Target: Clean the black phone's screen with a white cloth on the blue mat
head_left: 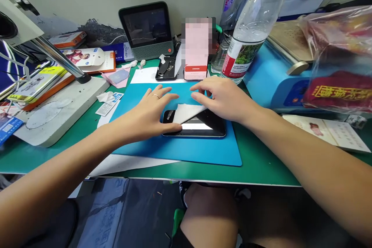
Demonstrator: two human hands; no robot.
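Observation:
A black smartphone (203, 127) lies face up on a blue work mat (186, 149). My left hand (151, 110) rests flat beside its left end, fingers spread, the thumb pressing on the phone's near left corner. A ring shows on one finger. My right hand (222, 99) is over the phone's far edge, fingers curled, pinching a white sheet (186, 111) that lies partly across the screen.
A green table mat (261, 166) lies under the blue one. A water bottle (250, 35) stands at back right beside a blue machine (270, 81). A small screen device (147, 29), two upright phones (196, 56), a white lamp base (61, 104), and packaging lie around.

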